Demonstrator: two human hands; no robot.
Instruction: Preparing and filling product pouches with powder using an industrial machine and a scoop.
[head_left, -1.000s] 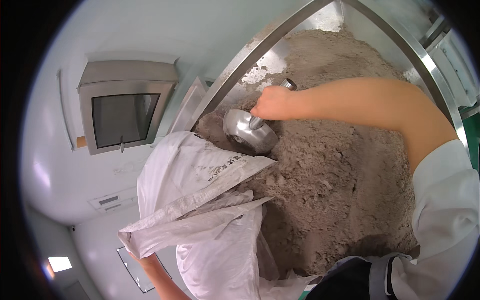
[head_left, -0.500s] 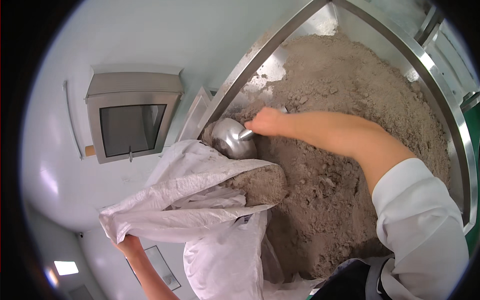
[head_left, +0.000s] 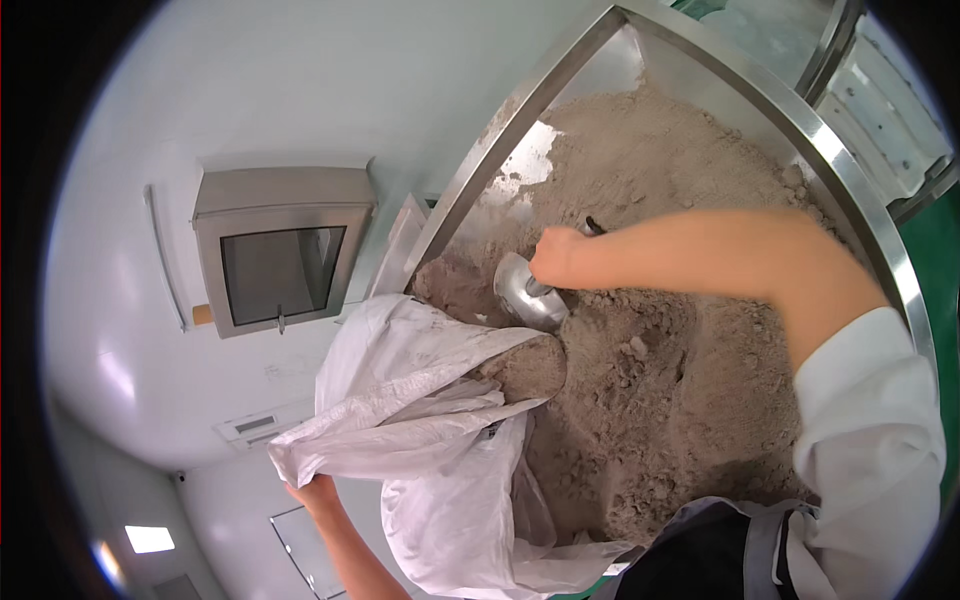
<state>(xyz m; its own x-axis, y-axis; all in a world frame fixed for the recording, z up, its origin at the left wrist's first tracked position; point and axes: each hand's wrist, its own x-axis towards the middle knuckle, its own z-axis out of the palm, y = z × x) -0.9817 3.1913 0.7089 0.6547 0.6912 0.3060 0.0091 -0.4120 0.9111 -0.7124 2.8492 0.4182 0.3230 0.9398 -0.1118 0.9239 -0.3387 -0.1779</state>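
Note:
My right hand point(head_left: 562, 257) is closed round the handle of a metal scoop point(head_left: 526, 297), whose bowl is down at the brown powder just beyond the bag's mouth. My left hand point(head_left: 312, 492) grips the gathered rim of a white woven plastic bag point(head_left: 450, 505), pulling it out to the left. The bag's mouth gapes toward the bin, and some brown powder point(head_left: 530, 370) shows inside it. Loose, lumpy brown powder point(head_left: 650, 385) lies heaped in a large stainless steel bin point(head_left: 850, 165).
A metal box with a dark window and a latch point(head_left: 280, 275) is set on the white wall at the left. Machine parts point(head_left: 885, 110) stand beyond the bin at the far right. Green floor point(head_left: 925, 270) shows at the right edge.
The scoop has shifted right, away from the bin's left wall, along with my right hand. My left hand and the bag's rim have come rightward, and the whole view has shifted slightly.

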